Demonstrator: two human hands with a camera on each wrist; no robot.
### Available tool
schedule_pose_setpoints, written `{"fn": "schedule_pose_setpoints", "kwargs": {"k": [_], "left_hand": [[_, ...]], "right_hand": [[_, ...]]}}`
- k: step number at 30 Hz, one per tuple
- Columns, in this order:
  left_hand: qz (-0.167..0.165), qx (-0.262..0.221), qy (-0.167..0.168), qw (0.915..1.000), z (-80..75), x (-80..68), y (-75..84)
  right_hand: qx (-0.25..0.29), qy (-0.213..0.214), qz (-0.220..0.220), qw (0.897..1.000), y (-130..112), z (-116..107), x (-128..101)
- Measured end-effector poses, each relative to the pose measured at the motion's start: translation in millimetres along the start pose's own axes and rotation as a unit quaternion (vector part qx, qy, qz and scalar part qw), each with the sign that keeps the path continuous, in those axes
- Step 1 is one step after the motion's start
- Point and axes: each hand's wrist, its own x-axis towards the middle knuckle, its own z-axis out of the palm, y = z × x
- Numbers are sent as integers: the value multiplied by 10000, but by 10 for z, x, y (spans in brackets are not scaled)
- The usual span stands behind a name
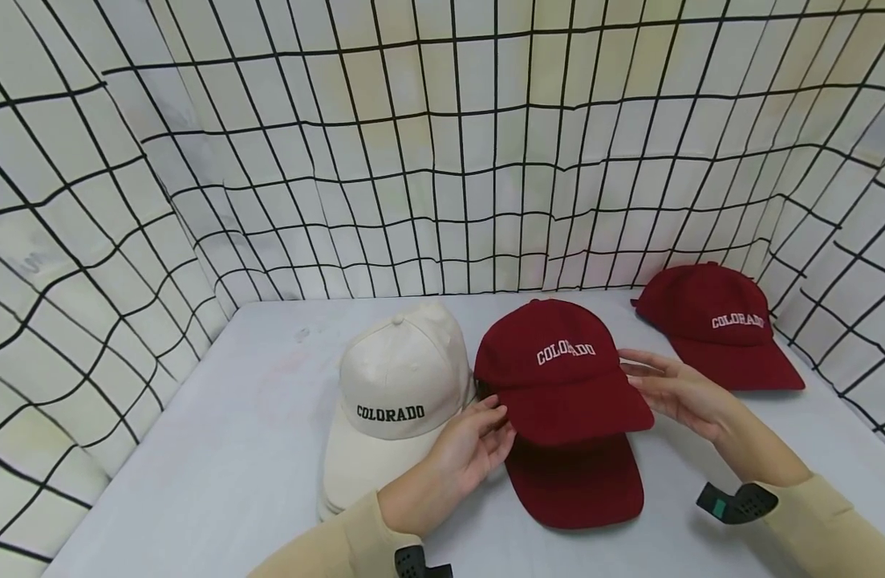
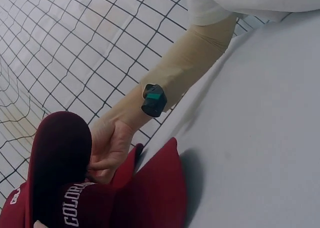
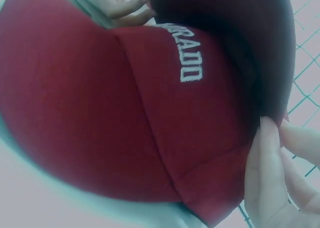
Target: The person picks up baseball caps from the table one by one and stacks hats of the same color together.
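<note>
A red cap (image 1: 566, 377) with white COLORADO lettering is tilted over another red cap (image 1: 579, 486), whose brim sticks out below it. My left hand (image 1: 471, 441) holds the upper cap at its left edge, with fingers partly hidden behind it. On the other side, my right hand (image 1: 676, 393) pinches that cap's edge. In the right wrist view, the right hand's fingers (image 3: 267, 163) and thumb close on the edge by the dark underside of the brim. The lower cap's lettering (image 3: 187, 55) shows beneath the raised brim.
Cream caps (image 1: 395, 417) with black COLORADO lettering lie stacked just left of the red ones. Another red cap (image 1: 716, 329) sits at the back right, near the netting. Black grid netting (image 1: 456, 160) over white cloth surrounds the white table (image 1: 233, 449) on three sides.
</note>
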Motion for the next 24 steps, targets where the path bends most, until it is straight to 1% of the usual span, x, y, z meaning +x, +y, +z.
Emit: {"fn": "schedule_pose_setpoints", "kwargs": {"k": [5,11,13,17,19,24], "left_hand": [[-93,154,4,9998,-23,10,-26],[-178,375,39,9991,-39,5,-39],[-166,494,45,9986,-52,0,-47],[-111,842,72,9964,-86,-5,-85],[-100,1003,109,9948,-102,-5,-109],[-80,1266,200,9917,-132,-9,-149]], "right_hand": [[-323,-191,70,9993,43,-37,-28],[-657,-290,245,9971,73,-75,-42],[-831,-319,297,9956,78,-80,-36],[-1123,-520,320,9918,110,-89,-19],[-1185,-666,291,9903,133,-98,-11],[-1293,-801,313,9879,161,-106,-7]]}}
